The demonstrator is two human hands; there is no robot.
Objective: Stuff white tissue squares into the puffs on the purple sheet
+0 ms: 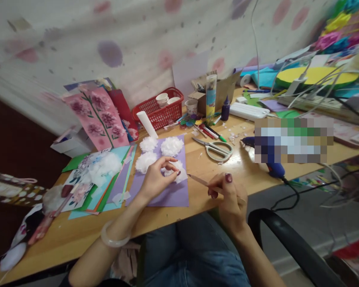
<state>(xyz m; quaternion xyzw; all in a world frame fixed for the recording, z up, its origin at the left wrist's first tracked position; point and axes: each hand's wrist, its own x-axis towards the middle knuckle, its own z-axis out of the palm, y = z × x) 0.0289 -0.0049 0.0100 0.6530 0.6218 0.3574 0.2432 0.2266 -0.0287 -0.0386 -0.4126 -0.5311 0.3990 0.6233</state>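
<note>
My left hand (158,175) is curled over a purple sheet (179,198), thumb and forefinger pinched at a piece of white tissue paper (182,176). Its fingers partly cover the paper. Three fluffy white paper pompoms (171,146) also lie on the sheet. To the right, my right hand (231,199) grips a thin stick with a dark pointed tip (199,180). That tip points left, close to the white paper. Whether the stick is a brush or a pencil, I cannot tell.
Scissors (217,150) and a blue glue gun (275,165) lie to the right. Behind stand a red basket (167,115) with cups, a white paper roll (147,124) and a purple bottle (225,109). Coloured sheets (107,199) are stacked at the left.
</note>
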